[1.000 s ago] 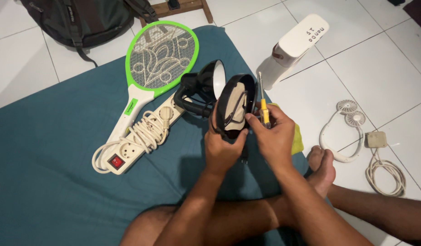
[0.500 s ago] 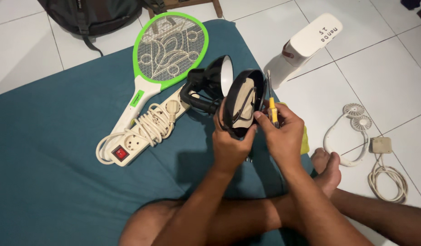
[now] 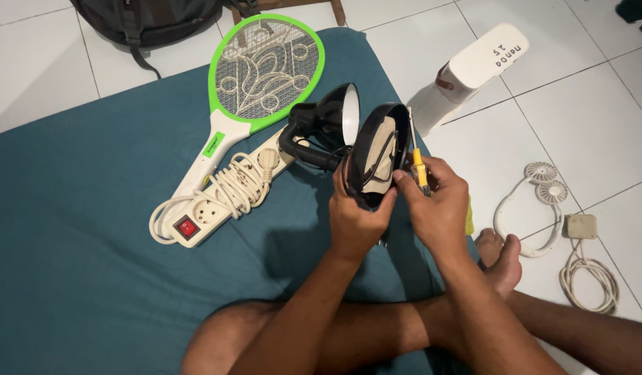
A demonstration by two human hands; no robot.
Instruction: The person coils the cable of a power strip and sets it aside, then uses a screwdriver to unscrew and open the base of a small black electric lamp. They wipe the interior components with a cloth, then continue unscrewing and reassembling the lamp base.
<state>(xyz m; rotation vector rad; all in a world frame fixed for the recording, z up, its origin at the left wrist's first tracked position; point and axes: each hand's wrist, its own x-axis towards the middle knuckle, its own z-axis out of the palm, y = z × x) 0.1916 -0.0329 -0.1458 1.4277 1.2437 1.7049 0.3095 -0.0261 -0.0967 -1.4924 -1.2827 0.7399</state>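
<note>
Left hand (image 3: 355, 219) and right hand (image 3: 435, 205) raised together, each grip closed, forearms converging.

Place: a room in a home, with someone sitting on the floor.
Floor: large white tiles (image 3: 585, 104) with dark grout lines.
Seat: a teal mattress (image 3: 78, 229) laid straight on the tiles, bare legs crossed on it.
Household items: a green racket-shaped bug zapper (image 3: 255, 76), a white power strip (image 3: 210, 208) with its cord coiled up, a white neck fan (image 3: 536, 201).
Belongings: a dark backpack (image 3: 154, 17) lying at the mattress's far end.
</note>
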